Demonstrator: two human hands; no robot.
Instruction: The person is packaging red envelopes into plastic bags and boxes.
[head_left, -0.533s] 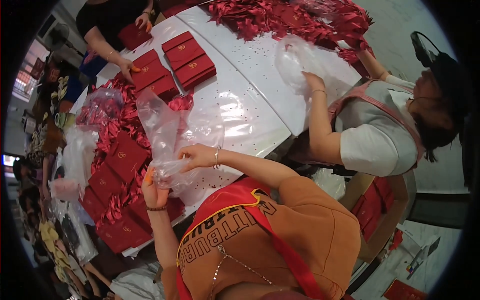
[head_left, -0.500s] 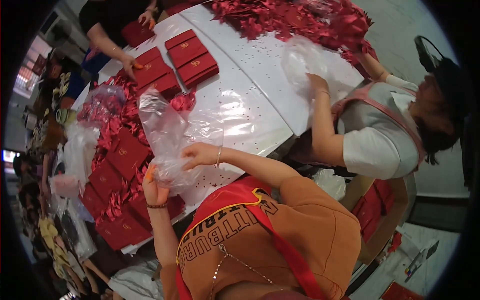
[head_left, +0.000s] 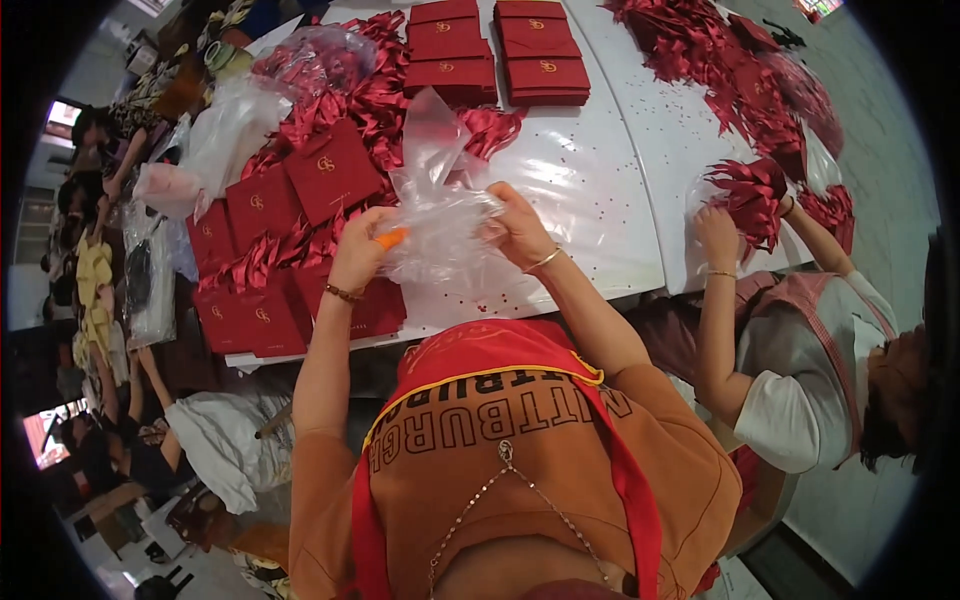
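A transparent plastic bag [head_left: 440, 235] is stretched between my two hands above the white table, its crumpled upper end pointing away from me. My left hand [head_left: 360, 250] grips the bag's left side; an orange cover sits on one of its fingers. On the opposite side, my right hand [head_left: 522, 230] pinches the plastic with its fingers closed. Beside my left hand lie red pouches [head_left: 330, 170] with gold emblems, among loose red ribbons [head_left: 265, 255]. Nothing shows inside the bag.
Two stacks of red pouches [head_left: 450, 75] stand at the far side of the white table [head_left: 590, 190]. A heap of red ribboned pieces [head_left: 720, 90] lies at the far right. A co-worker [head_left: 800, 340] on the right handles a red ribbon bunch [head_left: 748, 200]. Small red specks dot the tabletop.
My view has swung, so the table appears straighter ahead. My hands have moved apart, spreading the bag between them. The co-worker on the right now handles red ribbons instead of a transparent bag.
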